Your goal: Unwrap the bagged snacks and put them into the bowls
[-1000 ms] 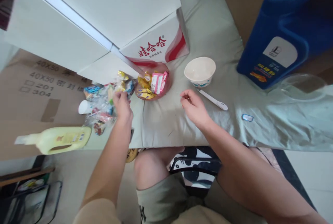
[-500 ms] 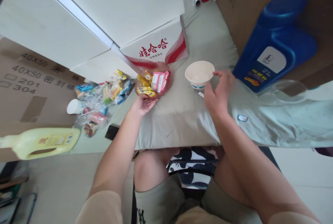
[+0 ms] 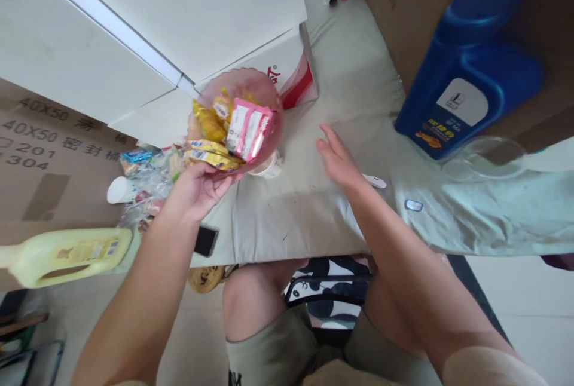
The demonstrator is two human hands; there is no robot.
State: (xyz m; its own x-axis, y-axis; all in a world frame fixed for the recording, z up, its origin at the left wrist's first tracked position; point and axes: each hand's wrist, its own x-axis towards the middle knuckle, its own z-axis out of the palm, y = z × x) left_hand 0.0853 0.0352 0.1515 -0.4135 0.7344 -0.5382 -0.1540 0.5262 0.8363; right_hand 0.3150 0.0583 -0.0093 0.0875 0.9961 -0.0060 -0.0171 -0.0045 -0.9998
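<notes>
My left hand [image 3: 200, 192] is closed on the near rim of a translucent pink bowl [image 3: 269, 96], which it holds raised and tilted towards me. Inside lie a pink-and-white packet [image 3: 249, 129] and several yellow-wrapped snacks [image 3: 208, 126]. Partly hidden beneath the bowl's right side is a white paper bowl [image 3: 274, 168]; only part of its wall shows. My right hand [image 3: 336, 156] hovers over the cloth, empty, its fingers stretched apart. A slim white object [image 3: 375, 181] lies beside my right wrist.
Wrapped snacks in clear plastic [image 3: 155, 174], a white cup [image 3: 120, 189] and a yellow jug [image 3: 72, 254] stand or lie at left. A black phone [image 3: 206, 240] is near the front edge. At right are a blue bottle [image 3: 470, 75] and a clear round lid [image 3: 487, 158]. White boxes [image 3: 192, 3] stand behind.
My left hand has raised the pink bowl with its snacks and moved it left. The paper bowl has shifted left, beneath it. My right hand has let go of the paper bowl and moved left.
</notes>
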